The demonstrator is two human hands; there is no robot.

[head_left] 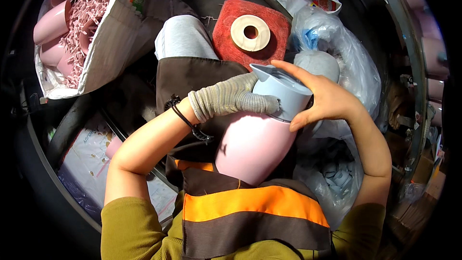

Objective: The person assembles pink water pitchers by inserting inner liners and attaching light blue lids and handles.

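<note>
One gloved left hand (233,97) and bare right hand (332,98) clasp the blue lid (287,100), mid-frame; pink jug (256,145) slants lengthwise toward lower left.

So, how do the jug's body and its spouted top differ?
The body is pink; the spouted top is pale blue. The body is longer; the top is shorter. The body has a smooth, plain side; the top juts into a pointed lip. Both tilt the same way.

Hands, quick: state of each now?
Left hand: gloved, holding the blue-grey spouted pitcher top.
Right hand: bare, holding the same top's right side.
</note>
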